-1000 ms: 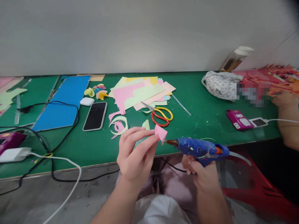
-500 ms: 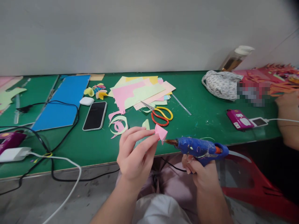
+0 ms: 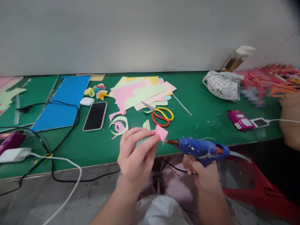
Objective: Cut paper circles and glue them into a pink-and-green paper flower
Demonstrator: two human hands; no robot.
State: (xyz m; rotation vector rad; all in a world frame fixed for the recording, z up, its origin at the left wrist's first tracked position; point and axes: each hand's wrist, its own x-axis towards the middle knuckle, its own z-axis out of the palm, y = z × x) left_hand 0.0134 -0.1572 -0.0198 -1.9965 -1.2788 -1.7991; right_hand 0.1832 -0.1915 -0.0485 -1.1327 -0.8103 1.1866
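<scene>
Between the fingertips of my left hand (image 3: 138, 153) is a small folded pink paper piece (image 3: 161, 132), held above the table's front edge. My right hand (image 3: 202, 172) is wrapped round the handle of a blue hot glue gun (image 3: 197, 147). The gun's brown nozzle points left, its tip at or very near the lower corner of the pink paper; I cannot tell whether they touch. A clear glue stick (image 3: 241, 156) pokes out of the gun's back end. Beyond my hands, scissors (image 3: 161, 116) with red and yellow handles lie by a pile of pastel paper (image 3: 140, 90).
On the green table (image 3: 197, 122) lie a phone (image 3: 95, 116), a white case (image 3: 87, 101), a blue board (image 3: 62, 103), paper flowers (image 3: 100, 93), paper scraps (image 3: 119, 125) and a patterned cloth pouch (image 3: 221, 85). Cables (image 3: 67, 181) hang over the left edge. Another person's arm (image 3: 290, 120) is at right.
My hands, the pink paper and the glue gun look nearly still. The other person's arm at the right has shifted slightly to the right.
</scene>
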